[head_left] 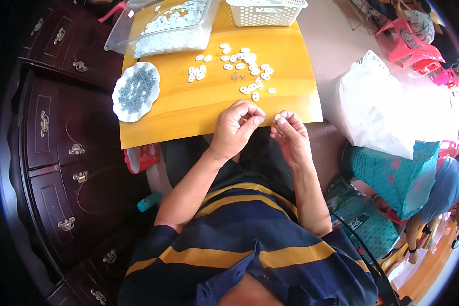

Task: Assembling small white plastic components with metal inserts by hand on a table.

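Above the near edge of the table (pixel 173 115), my right hand (pixel 294 137) pinches a small white oval plastic piece (pixel 277 117) between thumb and fingers. Just left of it, my left hand (pixel 235 127) is closed, its thumb and index fingertip together; whatever they hold is too small to make out. Beyond my hands, several white oval pieces (pixel 255 96) with two holes lie scattered on the wood. A few tiny dark metal bits (pixel 238 77) lie among them. To the left, a scalloped white plate (pixel 151 104) carries a heap of small dark metal parts (pixel 136 91).
At the far side stand a clear plastic bin (pixel 118 41) of white pieces and a white perforated basket (pixel 290 11). Dark drawers (pixel 61 122) flank the left. A white sack (pixel 367 102) and teal bags (pixel 392 173) sit at right. Another person's arm (pixel 413 237) shows at lower right.
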`<move>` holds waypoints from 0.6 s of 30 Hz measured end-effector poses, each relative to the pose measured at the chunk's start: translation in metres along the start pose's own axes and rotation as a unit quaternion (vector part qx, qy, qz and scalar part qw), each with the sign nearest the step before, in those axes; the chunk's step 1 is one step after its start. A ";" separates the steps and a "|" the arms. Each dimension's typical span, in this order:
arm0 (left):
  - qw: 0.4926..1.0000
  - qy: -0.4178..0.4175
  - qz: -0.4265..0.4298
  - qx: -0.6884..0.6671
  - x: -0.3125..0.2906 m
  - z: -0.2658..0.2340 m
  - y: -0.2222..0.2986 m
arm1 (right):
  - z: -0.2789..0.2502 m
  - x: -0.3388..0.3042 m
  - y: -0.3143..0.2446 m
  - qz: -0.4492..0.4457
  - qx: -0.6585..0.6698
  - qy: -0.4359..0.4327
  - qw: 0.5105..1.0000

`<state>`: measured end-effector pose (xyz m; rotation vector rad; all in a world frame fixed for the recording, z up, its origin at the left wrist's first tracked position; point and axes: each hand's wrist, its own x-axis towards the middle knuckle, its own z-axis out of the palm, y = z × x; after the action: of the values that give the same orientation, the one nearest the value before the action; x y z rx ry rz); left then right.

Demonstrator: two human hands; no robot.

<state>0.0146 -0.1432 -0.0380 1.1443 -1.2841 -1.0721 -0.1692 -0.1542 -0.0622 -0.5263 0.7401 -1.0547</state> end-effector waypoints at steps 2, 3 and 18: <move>1.000 0.000 0.020 0.021 0.001 0.004 0.002 | -0.001 0.000 0.003 0.002 0.007 0.003 1.000; 1.000 -0.009 -0.009 -0.002 0.000 0.006 0.004 | -0.003 0.000 0.005 0.009 -0.002 -0.002 1.000; 0.997 -0.017 0.025 0.072 -0.001 0.013 0.005 | 0.012 -0.005 0.012 -0.017 -0.058 0.062 0.996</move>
<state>0.0014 -0.1421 -0.0339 1.1989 -1.4281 -0.9791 -0.1544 -0.1441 -0.0618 -0.5780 0.9094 -1.0880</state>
